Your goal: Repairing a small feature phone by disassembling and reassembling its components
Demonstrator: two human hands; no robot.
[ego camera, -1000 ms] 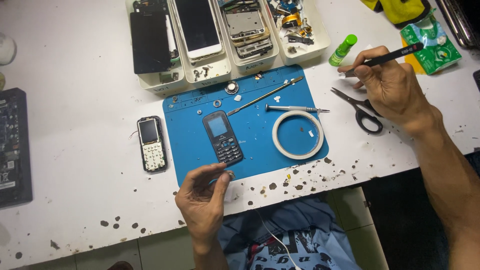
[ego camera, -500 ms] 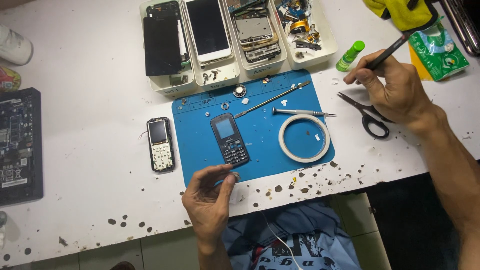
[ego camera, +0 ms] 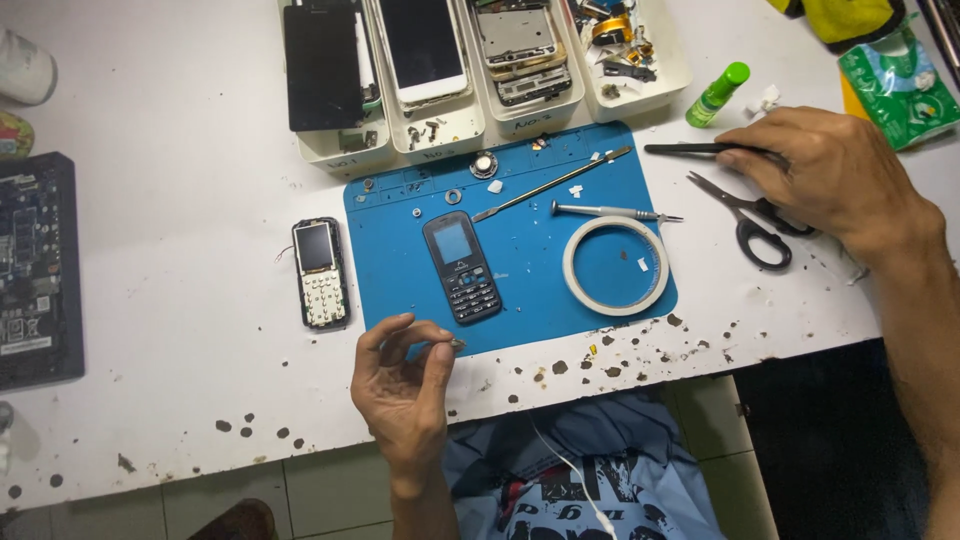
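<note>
Now the right hand point(ego camera: 830, 175) has lowered the tweezers point(ego camera: 700, 149) flat, still gripping them; the left hand point(ego camera: 405, 385) pinches a tiny part point(ego camera: 456, 344), phone point(ego camera: 461, 266) just beyond.

White table point(ego camera: 180, 130), blue mat point(ego camera: 530, 270), scissors point(ego camera: 752, 215), white trays point(ego camera: 480, 125)
</note>
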